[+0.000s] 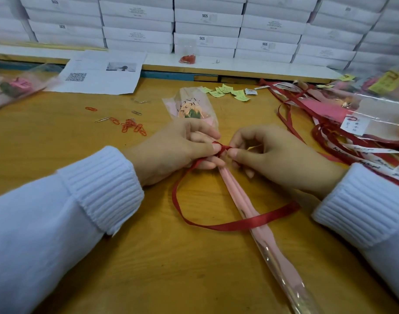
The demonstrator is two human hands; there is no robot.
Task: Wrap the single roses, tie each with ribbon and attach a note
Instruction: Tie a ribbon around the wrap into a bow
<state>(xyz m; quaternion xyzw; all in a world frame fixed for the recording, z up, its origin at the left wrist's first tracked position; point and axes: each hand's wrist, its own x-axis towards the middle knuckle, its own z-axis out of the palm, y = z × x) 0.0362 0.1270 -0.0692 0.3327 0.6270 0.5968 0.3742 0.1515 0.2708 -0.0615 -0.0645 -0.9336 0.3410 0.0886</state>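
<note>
Two hands meet over the wrapped rose [191,107], which lies on the tabletop [171,268] with its flower end away from the person and its long pink sleeve running toward the near edge. The left hand [171,152] pinches the red ribbon [237,225] between thumb and fingers just below the flower. The right hand [275,155] pinches the same ribbon from the other side, so both are closed on it at the place of the knot. The free tail makes a loop on the wood and crosses over the sleeve. I judge the ribbon to be light, smooth and a little slippery, so a knot may loosen if it is not held close to the crossing. The clear film looks thin and easy to crease, and the flower is fragile. The better grip is on the narrow neck, not on the head. Small green notes [228,91] lie further back.
</note>
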